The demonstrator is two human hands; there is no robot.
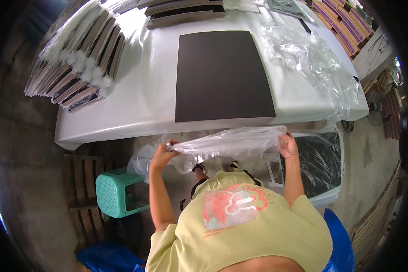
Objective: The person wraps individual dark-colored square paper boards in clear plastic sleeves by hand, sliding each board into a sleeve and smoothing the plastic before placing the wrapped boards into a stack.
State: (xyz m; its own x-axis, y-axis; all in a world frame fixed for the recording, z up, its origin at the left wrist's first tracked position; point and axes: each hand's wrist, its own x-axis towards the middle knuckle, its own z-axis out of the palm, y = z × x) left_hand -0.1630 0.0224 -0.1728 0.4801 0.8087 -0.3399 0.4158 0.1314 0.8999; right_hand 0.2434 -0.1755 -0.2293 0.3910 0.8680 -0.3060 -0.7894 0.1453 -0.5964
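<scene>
A clear plastic bag (231,141) is stretched sideways between my two hands, just off the table's near edge. My left hand (164,155) pinches its left end, where loose film hangs down beside a green stool. Its right end is gripped by my right hand (288,145). Beyond the bag, a flat dark rectangular board (222,77) lies on the white-covered table (145,99), its near edge close to the table's edge. Neither hand touches the board.
Plastic-wrapped boards (81,59) are stacked at the table's left, more dark boards (186,13) at the back. Crumpled clear film (313,63) covers the right side. A green stool (118,192) stands at left; a film-wrapped dark panel (317,163) is at my right.
</scene>
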